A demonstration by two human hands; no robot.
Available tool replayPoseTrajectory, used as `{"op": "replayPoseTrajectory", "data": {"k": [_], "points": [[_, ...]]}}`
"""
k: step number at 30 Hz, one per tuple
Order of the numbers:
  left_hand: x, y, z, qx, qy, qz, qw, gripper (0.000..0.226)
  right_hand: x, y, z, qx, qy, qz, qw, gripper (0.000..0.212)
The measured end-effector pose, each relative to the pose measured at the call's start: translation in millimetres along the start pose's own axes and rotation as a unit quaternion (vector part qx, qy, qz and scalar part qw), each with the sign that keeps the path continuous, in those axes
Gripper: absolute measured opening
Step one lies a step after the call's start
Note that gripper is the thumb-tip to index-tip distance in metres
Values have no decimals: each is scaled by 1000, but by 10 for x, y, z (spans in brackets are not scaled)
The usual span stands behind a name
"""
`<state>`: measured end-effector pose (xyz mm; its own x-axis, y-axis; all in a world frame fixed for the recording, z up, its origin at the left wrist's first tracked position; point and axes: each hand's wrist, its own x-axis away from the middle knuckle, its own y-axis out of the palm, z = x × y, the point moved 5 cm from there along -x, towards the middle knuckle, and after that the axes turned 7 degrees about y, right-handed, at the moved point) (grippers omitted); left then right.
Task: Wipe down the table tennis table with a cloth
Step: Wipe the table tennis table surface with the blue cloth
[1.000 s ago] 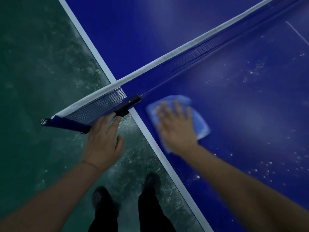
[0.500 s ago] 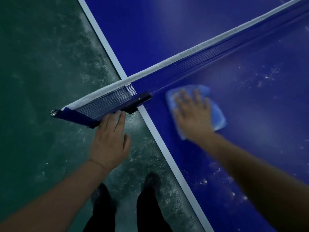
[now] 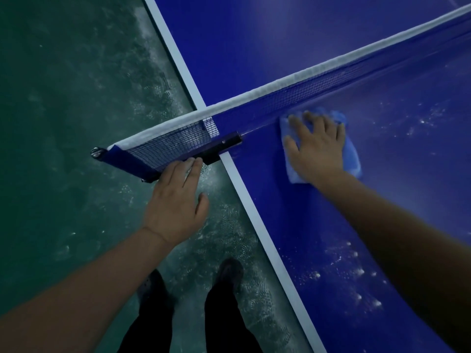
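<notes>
Our right hand [image 3: 317, 146], flat on the cloth [image 3: 353, 151], has slid along the net [image 3: 293, 98]; left hand [image 3: 175, 202], fingers straight, seemingly still touches the net's end at the desk [image 3: 318, 225] edge.

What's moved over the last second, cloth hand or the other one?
The right hand has slid the blue cloth along the table, away from its white edge and up against the net. The left hand stays flat against the net bracket.

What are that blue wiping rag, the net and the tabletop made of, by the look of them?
The cloth looks like soft, thin fabric, perhaps microfibre: it bunches under the right hand. The net is dark woven mesh with a white fabric band along the top. The tabletop seems a hard board, painted smooth blue; what lies underneath cannot be told.
</notes>
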<state>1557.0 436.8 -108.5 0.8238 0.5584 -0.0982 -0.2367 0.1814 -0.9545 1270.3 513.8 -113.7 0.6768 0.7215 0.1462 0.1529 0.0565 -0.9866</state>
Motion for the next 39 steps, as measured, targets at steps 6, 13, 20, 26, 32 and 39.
{"op": "replayPoseTrajectory", "data": {"k": [6, 13, 20, 26, 32, 39], "points": [[48, -30, 16, 13, -4, -27, 1000, 61, 756, 281, -751, -3, -125, 0, 992, 59], [210, -65, -50, 11, -11, -47, 999, 66, 761, 268, -916, -20, -35, 7, 999, 62], [390, -64, -92, 19, -11, -27, 999, 62, 647, 268, -657, -42, 8, 38, 998, 56], [484, -18, -91, 27, -14, -33, 999, 62, 690, 281, -861, -49, 5, 63, 997, 48], [443, -83, -65, 50, -17, -18, 998, 62, 935, 229, -1274, -40, -194, 82, 977, 35], [513, -72, -139, 63, -44, -8, 997, 62, 712, 199, -901, -74, 5, 80, 994, 39]]}}
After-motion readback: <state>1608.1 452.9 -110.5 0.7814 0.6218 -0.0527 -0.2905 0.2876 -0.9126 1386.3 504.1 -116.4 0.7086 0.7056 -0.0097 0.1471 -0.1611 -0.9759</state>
